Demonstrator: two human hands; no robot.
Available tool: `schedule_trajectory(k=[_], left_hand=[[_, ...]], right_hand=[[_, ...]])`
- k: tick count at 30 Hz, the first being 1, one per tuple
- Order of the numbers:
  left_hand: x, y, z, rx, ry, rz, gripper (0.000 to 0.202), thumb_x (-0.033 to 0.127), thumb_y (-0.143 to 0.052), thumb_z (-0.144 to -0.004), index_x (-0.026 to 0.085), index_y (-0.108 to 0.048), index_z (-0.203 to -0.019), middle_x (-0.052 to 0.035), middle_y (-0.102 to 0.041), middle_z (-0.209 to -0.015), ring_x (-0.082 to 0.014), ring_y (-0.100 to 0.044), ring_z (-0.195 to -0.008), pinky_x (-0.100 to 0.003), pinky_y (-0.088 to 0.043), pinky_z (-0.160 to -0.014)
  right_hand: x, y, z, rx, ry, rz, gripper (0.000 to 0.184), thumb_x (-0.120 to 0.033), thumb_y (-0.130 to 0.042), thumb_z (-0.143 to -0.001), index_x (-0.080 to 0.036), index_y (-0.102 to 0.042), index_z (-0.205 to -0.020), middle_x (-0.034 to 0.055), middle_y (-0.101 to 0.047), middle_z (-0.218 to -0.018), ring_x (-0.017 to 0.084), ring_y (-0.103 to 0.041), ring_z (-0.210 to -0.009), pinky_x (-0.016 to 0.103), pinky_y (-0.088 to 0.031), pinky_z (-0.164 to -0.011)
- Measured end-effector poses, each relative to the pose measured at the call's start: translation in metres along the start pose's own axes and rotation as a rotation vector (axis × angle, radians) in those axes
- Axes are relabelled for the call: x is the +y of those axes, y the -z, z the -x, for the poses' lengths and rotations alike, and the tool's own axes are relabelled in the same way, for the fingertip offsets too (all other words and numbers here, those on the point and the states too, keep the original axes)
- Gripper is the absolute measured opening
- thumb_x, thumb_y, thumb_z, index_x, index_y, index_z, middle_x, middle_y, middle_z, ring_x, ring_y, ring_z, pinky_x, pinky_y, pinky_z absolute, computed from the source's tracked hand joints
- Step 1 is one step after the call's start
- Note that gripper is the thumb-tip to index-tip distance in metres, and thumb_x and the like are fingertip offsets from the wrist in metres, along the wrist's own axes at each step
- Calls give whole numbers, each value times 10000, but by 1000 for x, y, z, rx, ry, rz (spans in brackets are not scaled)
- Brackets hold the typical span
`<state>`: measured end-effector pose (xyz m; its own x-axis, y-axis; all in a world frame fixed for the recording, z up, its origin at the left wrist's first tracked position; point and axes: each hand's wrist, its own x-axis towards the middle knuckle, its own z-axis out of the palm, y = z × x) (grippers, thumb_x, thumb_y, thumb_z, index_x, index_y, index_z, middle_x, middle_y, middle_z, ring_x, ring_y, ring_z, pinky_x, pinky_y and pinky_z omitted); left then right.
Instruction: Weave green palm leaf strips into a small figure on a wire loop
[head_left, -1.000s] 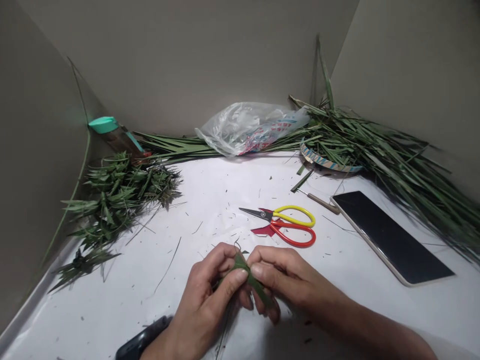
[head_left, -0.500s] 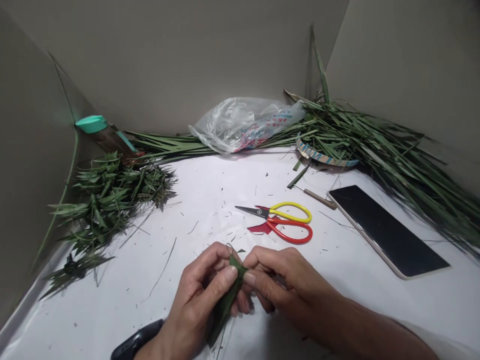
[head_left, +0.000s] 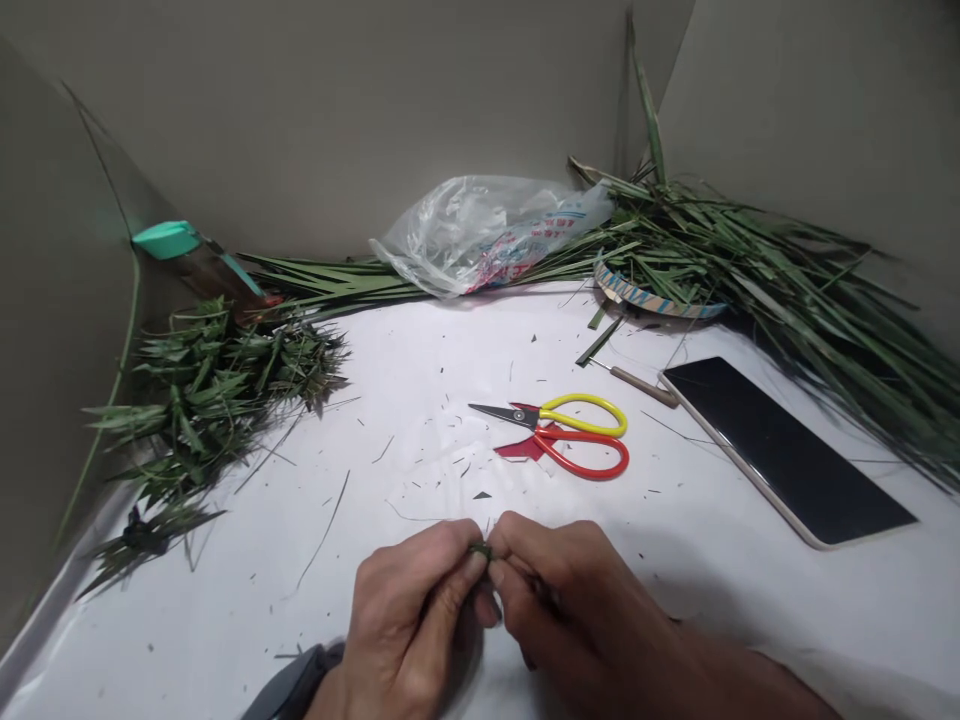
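Observation:
Between my fingertips shows a small green tip of a leaf strip (head_left: 481,550); the rest of it is hidden by my hands. My left hand (head_left: 420,610) is closed, pinching the leaf strip between thumb and forefinger. Close against it, my right hand (head_left: 562,590) is pinched at the same spot, its fingertips touching the leaf. A thin strand reaches left from the left fingertips. Just beyond my hands lie scissors (head_left: 536,420) with one yellow and one red handle, resting over a dark red scrap (head_left: 517,450).
Leafy woven pieces (head_left: 195,400) pile up at left beside a bottle with a teal lid (head_left: 169,240). A clear plastic bag (head_left: 480,235) and long green leaves (head_left: 750,240) line the back. A thin-shafted tool (head_left: 643,386) and a tablet (head_left: 787,450) lie at right.
My hands have turned inward and moved slightly lower, so the long part of the leaf strip that was visible is now hidden. The view has shifted a little.

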<state>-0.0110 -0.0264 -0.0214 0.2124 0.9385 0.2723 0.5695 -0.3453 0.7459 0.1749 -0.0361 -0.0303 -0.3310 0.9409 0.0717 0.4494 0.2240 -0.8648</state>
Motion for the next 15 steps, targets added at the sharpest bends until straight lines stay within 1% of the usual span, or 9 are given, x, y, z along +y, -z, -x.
schedule_trajectory(k=[1,2,4,5,6,8,10,12,15], left_hand=[[1,-1,-1,28,-16,-18,188,171,-629,-877,234,-723,-1027,-24,-771,-978,-135,-723,-826,-132,-538,-769],[3,-2,-5,31,-59,-34,170,147,-606,-882,225,-729,-968,-17,-777,-930,-120,-726,-763,-117,-539,-736],[9,-5,-14,-81,-151,24,249,112,-538,-905,220,-678,-730,36,-728,-679,-84,-699,-586,-83,-527,-588],[11,-6,-19,-77,-174,31,270,115,-516,-913,218,-664,-712,44,-706,-625,-87,-706,-586,-81,-528,-584],[13,-7,-23,-67,-186,29,253,107,-514,-908,212,-673,-742,38,-720,-637,-93,-720,-613,-78,-531,-595],[12,-8,-26,-31,-208,15,200,100,-532,-890,187,-710,-871,5,-778,-760,-107,-745,-689,-83,-545,-664],[9,-9,-22,-13,-230,-1,221,90,-549,-873,163,-725,-985,-33,-803,-904,-121,-755,-755,-100,-551,-743],[5,-10,-16,-12,-246,-19,261,88,-546,-871,164,-735,-1033,-48,-803,-956,-136,-757,-786,-124,-556,-773],[3,-9,-10,-3,-126,-40,267,125,-605,-861,206,-752,-1069,-53,-792,-1027,-183,-746,-869,-193,-554,-816]], right_hand=[[0,-2,1,40,-6,43,97,-206,-493,-907,-251,-549,-842,1,-619,-684,151,-555,-586,256,-430,-557],[-1,-4,1,71,-15,81,79,-214,-495,-897,-248,-547,-849,17,-631,-719,162,-566,-612,267,-435,-571],[-3,-6,-2,87,-32,126,65,-210,-491,-878,-241,-526,-833,20,-622,-715,173,-565,-620,283,-426,-575],[-4,-7,-4,74,-42,133,79,-198,-481,-872,-240,-505,-810,9,-601,-683,172,-556,-606,284,-413,-565],[-5,-7,-5,54,-56,135,100,-189,-469,-872,-240,-481,-787,-3,-576,-655,169,-546,-596,282,-400,-556],[-6,-9,-7,42,-95,144,132,-188,-447,-882,-241,-438,-761,-15,-547,-642,168,-531,-600,281,-379,-555],[-5,-10,-6,40,-134,158,147,-203,-439,-895,-240,-420,-755,-15,-544,-661,169,-525,-620,283,-369,-569],[-4,-11,-4,53,-136,155,154,-201,-445,-903,-238,-425,-755,-16,-545,-658,164,-521,-620,282,-360,-576],[-3,-12,-4,63,-86,104,160,-167,-457,-902,-235,-439,-758,-24,-542,-623,146,-509,-581,269,-346,-556]])
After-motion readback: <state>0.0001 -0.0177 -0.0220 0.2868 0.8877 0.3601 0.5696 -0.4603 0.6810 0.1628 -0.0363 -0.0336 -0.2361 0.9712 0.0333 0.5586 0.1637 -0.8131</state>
